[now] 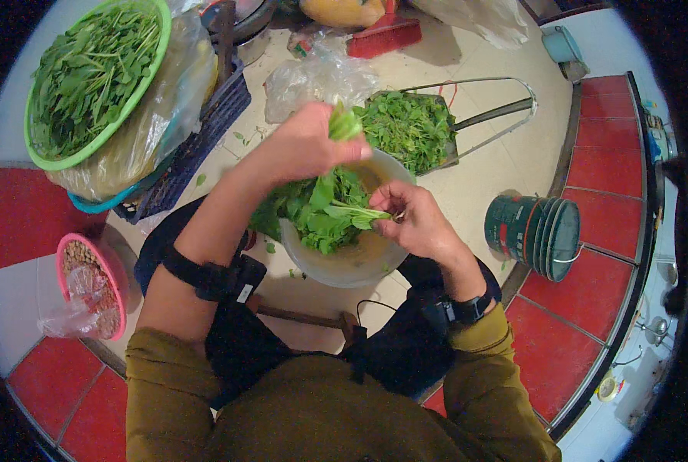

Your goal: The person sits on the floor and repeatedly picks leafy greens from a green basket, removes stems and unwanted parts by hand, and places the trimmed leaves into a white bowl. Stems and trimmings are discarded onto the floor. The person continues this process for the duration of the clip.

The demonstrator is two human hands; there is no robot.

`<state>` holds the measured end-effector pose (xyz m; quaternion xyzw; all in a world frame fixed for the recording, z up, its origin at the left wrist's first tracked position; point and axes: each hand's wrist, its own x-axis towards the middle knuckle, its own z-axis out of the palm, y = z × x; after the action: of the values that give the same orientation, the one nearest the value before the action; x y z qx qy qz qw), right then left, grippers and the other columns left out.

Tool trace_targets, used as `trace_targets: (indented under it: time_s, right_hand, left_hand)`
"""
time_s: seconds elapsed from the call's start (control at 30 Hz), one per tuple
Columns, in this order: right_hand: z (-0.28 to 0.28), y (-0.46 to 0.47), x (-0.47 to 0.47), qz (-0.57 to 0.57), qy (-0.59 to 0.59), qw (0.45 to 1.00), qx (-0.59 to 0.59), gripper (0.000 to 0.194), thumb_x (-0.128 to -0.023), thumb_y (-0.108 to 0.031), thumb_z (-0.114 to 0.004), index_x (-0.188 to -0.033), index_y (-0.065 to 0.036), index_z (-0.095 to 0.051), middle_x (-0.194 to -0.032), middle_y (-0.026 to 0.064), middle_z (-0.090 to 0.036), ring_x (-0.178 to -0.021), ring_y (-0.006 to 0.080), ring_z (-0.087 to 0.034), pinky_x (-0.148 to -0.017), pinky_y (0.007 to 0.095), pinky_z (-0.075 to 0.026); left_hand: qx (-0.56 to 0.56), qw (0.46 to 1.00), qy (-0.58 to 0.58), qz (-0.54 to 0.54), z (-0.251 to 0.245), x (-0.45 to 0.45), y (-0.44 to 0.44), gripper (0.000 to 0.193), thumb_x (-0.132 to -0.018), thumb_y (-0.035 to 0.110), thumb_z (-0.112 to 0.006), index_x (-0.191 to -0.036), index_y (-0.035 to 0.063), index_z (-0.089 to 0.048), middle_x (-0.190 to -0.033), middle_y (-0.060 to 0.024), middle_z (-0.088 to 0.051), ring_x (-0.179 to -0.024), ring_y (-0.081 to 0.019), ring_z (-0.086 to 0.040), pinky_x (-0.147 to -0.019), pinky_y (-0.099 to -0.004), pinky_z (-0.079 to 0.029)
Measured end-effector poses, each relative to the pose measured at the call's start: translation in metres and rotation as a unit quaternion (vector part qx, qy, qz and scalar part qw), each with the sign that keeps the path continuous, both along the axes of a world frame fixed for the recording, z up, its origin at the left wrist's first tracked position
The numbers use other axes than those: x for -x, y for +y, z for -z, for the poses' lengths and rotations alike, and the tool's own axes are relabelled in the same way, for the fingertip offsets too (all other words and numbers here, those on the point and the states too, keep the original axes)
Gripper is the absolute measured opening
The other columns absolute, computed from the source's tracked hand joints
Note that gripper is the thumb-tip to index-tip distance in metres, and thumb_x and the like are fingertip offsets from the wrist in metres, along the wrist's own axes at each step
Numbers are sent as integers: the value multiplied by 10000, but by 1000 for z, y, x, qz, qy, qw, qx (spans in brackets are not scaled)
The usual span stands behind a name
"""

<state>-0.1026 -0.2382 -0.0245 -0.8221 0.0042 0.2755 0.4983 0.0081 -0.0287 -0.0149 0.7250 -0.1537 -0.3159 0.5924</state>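
My left hand [315, 144] is raised over the far rim of a wide, pale basin [338, 276] and grips a small bunch of light green stems [346, 123]. To the basin's right side, my right hand [416, 219] pinches the stem ends of a leafy green sprig [352, 213] between thumb and fingers. The sprig's leaves point left, over the basin. Loose leafy greens [321, 234] lie heaped at the basin's left, partly hidden by my left forearm. The brownish basin bottom shows on the right.
A metal dustpan full of green trimmings [407, 130] lies beyond the basin, its handle [497, 112] pointing right. A lime green basket [168, 58] of greens rests upper left near a dark crate [205, 144]. A lidded green bucket [529, 234], pink bowl [124, 294] and red broom [384, 36] stand around.
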Motion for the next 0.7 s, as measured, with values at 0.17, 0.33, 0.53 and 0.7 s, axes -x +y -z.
trace_targets:
  time_s: [0.17, 0.33, 0.53, 0.7]
  right_hand:
    - [0, -1, 0, 75, -19, 993, -89, 272, -736, 71, -643, -973, -15, -542, -859, 15, -598, -775, 74, -560, -712, 229, -472]
    - [0, -7, -5, 160, -52, 970, -176, 330, -721, 71, -666, -1000, -16, -513, -840, 15, -607, -779, 79, -577, -703, 229, -485]
    - [-4, -13, -11, 179, -38, 962, -203, 404, -723, 84, -669, -1066, -23, -483, -879, 12, -614, -796, 81, -585, -711, 212, -488]
    - [-6, -16, -11, 188, -12, 953, -237, 372, -729, 95, -627, -1055, -24, -491, -868, 0, -585, -794, 72, -563, -721, 215, -476]
  left_hand:
    - [-13, 991, -46, 124, 10, 17, -15, 224, -667, 121, -757, -820, 2, -645, -726, -36, -644, -665, -94, -577, -636, -256, -473]
    - [-9, 991, -1, 135, 18, 15, -23, 247, -660, 125, -759, -836, -9, -650, -731, -40, -644, -671, -106, -585, -637, -267, -477]
    - [-18, 992, 69, 104, 15, 18, -27, 187, -724, 134, -722, -841, 12, -642, -696, -4, -609, -580, -78, -531, -534, -239, -424]
    - [74, 982, 163, 59, 10, 21, -29, 127, -770, 122, -692, -785, 26, -611, -626, 8, -558, -490, -70, -471, -460, -235, -371]
